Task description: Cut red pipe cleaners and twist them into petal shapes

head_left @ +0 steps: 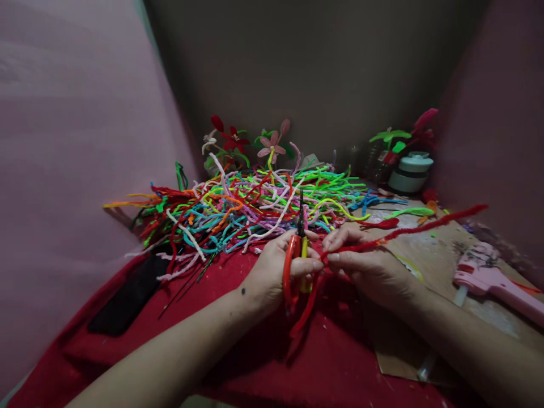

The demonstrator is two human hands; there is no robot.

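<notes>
Red chenille stem pinched between both hands, just in front of the chenille pile

The red chenille stem (399, 232) is on the near side of the chenille pile (255, 207), one end reaching out to the pile's right, the other hanging toward the red cloth (246, 362). The left hand (274, 263) has thumb and fingertips closed on the stem; held in the same hand is a tool with orange and yellow handles (288, 269), pliers or scissors, I cannot tell which, its narrow black tip pointing toward the pile. The right hand (369, 258), just beside the left, grips the stem between thumb and fingers. Behind the pile stand a red flower (234, 140) and a pink flower (272, 148). A pink glue gun (480, 272) lies to its right, on cardboard (393, 351); a black phone (127, 297) lies to its near left.
</notes>
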